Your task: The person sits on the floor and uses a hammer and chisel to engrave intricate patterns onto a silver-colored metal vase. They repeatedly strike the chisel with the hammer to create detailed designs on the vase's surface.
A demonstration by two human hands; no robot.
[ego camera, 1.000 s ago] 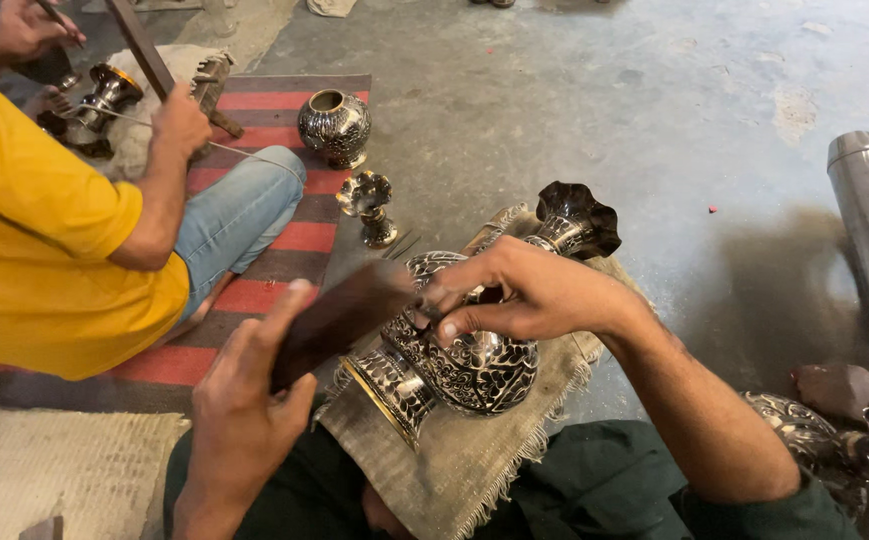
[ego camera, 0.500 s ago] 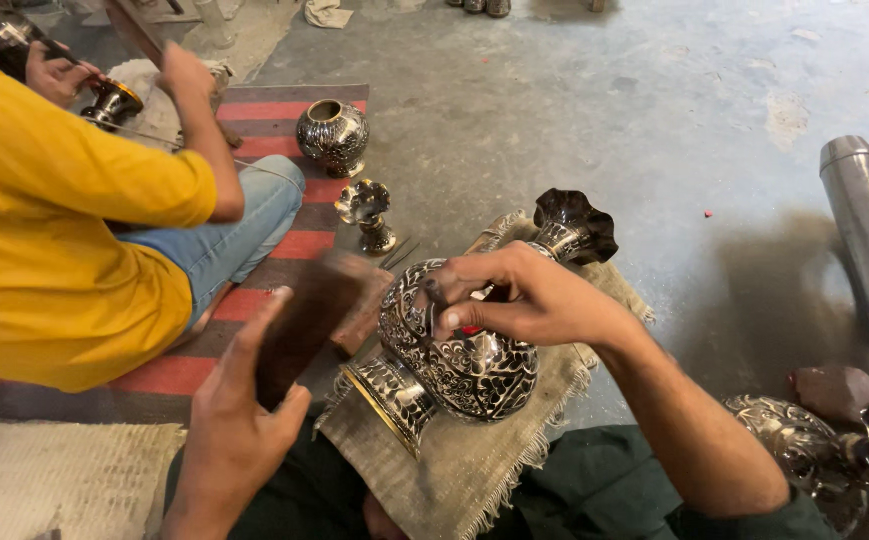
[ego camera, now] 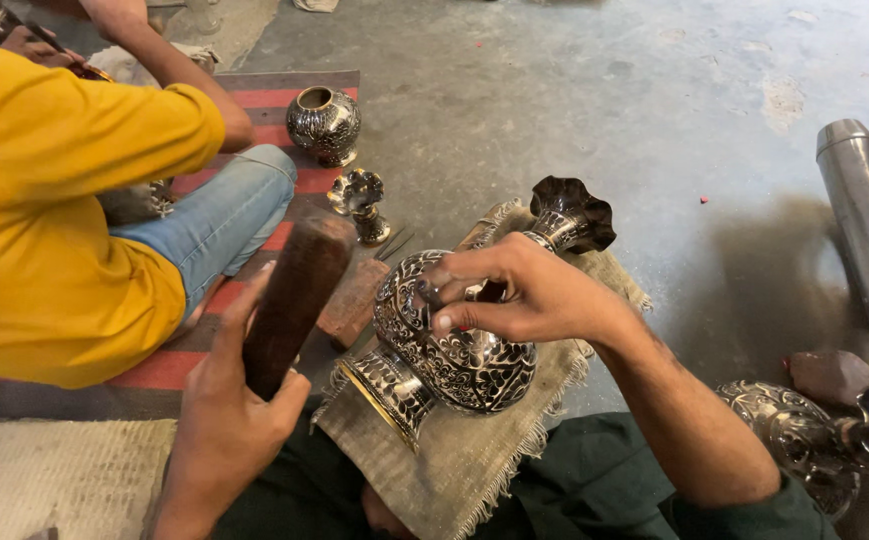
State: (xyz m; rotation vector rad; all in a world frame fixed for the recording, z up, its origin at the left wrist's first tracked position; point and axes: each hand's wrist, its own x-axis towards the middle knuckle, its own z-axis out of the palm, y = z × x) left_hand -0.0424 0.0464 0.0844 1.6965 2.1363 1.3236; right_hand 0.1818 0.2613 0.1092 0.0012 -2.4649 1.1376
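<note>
Raised higher than a moment earlier: the dark wooden mallet [ego camera: 294, 300], gripped firmly in the left hand [ego camera: 229, 420], lifted clear of the engraved metal vase [ego camera: 454, 340]. Laid on its side on frayed burlap cloth [ego camera: 474, 460] across the lap, flared dark mouth pointing away. Right hand [ego camera: 524, 295] fingers [ego camera: 444, 322] pinched narrow around a slim tool, too small to make out, pressed against the patterned belly. Nearby, a person in a yellow shirt [ego camera: 44, 220], a smaller round pot [ego camera: 324, 122], striped red mat [ego camera: 154, 370], bare concrete floor [ego camera: 574, 90].
</note>
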